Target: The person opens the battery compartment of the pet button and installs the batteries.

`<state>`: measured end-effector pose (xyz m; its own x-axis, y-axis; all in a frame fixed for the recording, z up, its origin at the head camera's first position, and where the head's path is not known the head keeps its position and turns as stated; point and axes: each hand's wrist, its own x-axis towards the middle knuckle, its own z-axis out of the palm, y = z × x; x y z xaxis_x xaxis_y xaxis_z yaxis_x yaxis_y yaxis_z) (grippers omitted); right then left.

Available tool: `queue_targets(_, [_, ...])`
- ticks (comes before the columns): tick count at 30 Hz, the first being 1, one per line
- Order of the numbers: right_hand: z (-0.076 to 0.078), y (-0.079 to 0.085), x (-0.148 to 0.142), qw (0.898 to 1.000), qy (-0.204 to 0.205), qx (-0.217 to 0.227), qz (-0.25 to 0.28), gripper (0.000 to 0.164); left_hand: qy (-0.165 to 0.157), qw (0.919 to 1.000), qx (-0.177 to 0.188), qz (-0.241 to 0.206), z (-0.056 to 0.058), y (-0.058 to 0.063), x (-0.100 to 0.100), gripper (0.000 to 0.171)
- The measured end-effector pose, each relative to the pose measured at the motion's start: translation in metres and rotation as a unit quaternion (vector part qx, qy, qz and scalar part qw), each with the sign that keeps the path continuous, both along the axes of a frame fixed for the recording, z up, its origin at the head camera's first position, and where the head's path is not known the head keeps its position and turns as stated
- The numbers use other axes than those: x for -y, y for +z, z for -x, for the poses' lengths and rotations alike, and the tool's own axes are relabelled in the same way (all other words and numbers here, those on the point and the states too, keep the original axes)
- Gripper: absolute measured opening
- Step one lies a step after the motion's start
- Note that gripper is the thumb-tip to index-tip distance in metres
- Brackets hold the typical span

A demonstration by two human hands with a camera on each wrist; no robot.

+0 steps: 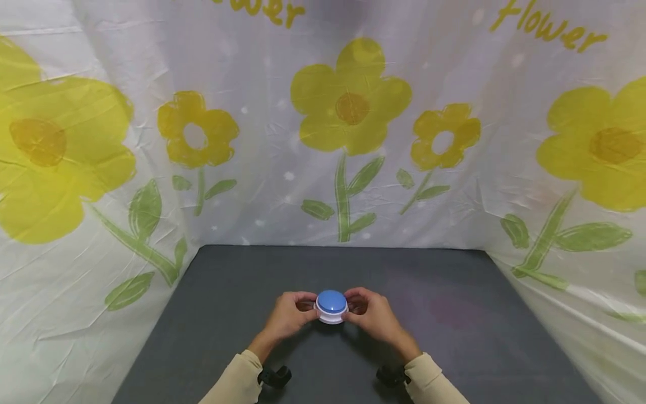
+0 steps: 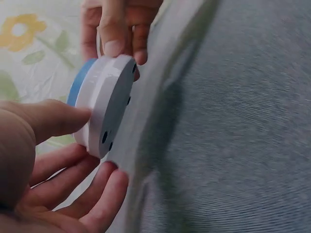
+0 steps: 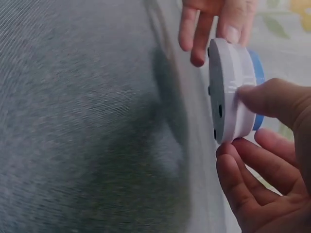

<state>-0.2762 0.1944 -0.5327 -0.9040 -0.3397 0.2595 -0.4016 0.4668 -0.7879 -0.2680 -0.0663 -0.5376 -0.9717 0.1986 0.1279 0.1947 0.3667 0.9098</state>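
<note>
A round white push button with a blue domed top (image 1: 331,302) is held between both hands, blue side up, over the dark table. My left hand (image 1: 289,318) pinches its left edge with thumb and fingers. On the opposite edge, my right hand (image 1: 374,317) grips it the same way. Both wrist views show the button's white side (image 2: 99,92) and its flat underside (image 3: 218,97) with small dark feet or holes, raised off the tabletop. Each thumb presses on the white rim while the fingertips support it from the far side.
The dark grey tabletop (image 1: 454,336) stretches around the hands. White cloth (image 1: 267,185) printed with yellow flowers surrounds it at the back and both sides. A black wrist device (image 1: 275,377) sits at the left cuff, and another (image 1: 392,375) at the right.
</note>
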Motion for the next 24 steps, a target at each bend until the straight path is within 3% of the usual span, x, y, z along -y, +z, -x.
queue_targets(8, [-0.002, -0.013, 0.002, 0.999, 0.004, 0.004, -0.034, 0.044, 0.027, 0.9895, -0.079, 0.118, -0.006, -0.013, -0.005, 0.036])
queue_targets(11, [-0.003, -0.016, 0.003, 0.999, 0.008, -0.001, -0.043, 0.045, 0.027, 0.9857, -0.103, 0.131, -0.005, -0.019, -0.004, 0.036])
queue_targets(15, [-0.003, -0.017, 0.004, 0.999, 0.012, -0.011, -0.049, 0.046, 0.042, 0.9811, -0.135, 0.132, 0.002, -0.04, -0.004, 0.035])
queue_targets(20, [-0.001, -0.014, 0.001, 0.996, 0.015, -0.031, -0.083, 0.043, 0.06, 0.9792, -0.137, 0.137, -0.001, -0.036, 0.001, 0.035])
queue_targets(24, [0.002, -0.001, -0.011, 0.989, -0.009, -0.072, -0.132, 0.041, 0.092, 0.9686, -0.184, 0.14, 0.01, -0.039, 0.017, 0.032])
